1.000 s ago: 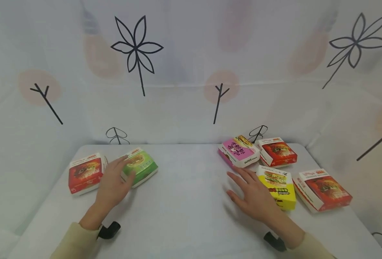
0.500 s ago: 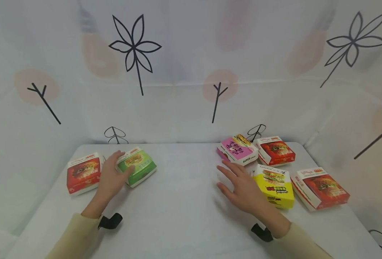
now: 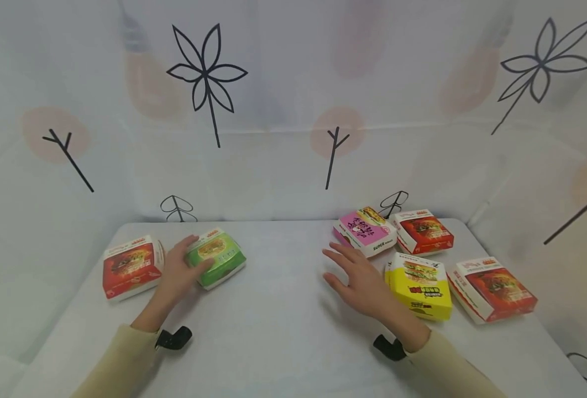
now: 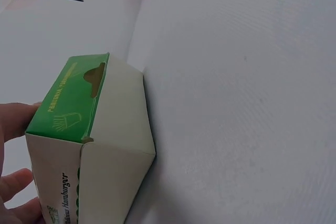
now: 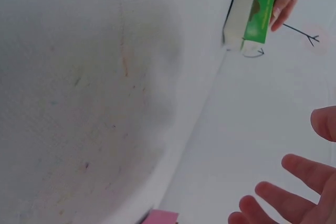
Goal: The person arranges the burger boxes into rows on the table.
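Note:
My left hand (image 3: 176, 276) is at the left side of a green hamburger box (image 3: 219, 257) on the table's left half. The thumb lies over its top and the fingers grip along its left edge. In the left wrist view, the green box (image 4: 68, 98) shows its green end and white sides, with fingertips close to its upper part. My right hand (image 3: 360, 282) hovers above the table with fingers spread, holding nothing. It is just left of a yellow burger box (image 3: 420, 284) and in front of a pink one (image 3: 365, 229).
A red burger box (image 3: 131, 268) lies beyond my left hand, at the table's left edge. Two more red boxes are on the right, one at the back (image 3: 425, 232) and one nearer the front (image 3: 494, 287). White patterned cloth (image 3: 273, 166) rises behind the table.
My left hand and the green box have shifted slightly to the right. My right hand has drawn leftward, away from the yellow box. The other boxes stay put.

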Available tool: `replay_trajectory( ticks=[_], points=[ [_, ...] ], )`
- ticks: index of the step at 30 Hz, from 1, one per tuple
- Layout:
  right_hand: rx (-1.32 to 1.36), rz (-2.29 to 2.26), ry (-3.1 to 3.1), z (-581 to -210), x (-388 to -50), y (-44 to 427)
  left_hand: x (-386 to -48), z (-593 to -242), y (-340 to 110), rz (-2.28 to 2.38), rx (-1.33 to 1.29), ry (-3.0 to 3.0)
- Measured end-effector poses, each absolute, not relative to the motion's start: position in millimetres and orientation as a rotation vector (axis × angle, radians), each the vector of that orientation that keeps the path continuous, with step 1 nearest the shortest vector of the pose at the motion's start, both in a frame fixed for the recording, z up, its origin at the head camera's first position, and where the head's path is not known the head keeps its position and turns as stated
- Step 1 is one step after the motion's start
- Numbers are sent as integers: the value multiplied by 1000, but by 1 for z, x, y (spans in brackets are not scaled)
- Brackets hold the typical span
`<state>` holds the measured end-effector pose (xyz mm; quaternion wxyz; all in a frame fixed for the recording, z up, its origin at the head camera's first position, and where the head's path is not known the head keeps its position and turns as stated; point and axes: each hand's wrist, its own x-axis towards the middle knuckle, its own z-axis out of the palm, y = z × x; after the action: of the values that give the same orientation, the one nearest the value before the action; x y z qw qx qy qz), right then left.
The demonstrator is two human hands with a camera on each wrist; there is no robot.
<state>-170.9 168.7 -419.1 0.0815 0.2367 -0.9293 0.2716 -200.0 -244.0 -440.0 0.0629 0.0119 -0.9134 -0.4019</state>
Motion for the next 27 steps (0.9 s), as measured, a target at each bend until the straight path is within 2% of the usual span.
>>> replay_trajectory(
  ticks=[27],
  points=[
    [763, 1174, -2814, -428, -195, 135, -211, -454, -211, -1394, -234, -2737]
  ],
)
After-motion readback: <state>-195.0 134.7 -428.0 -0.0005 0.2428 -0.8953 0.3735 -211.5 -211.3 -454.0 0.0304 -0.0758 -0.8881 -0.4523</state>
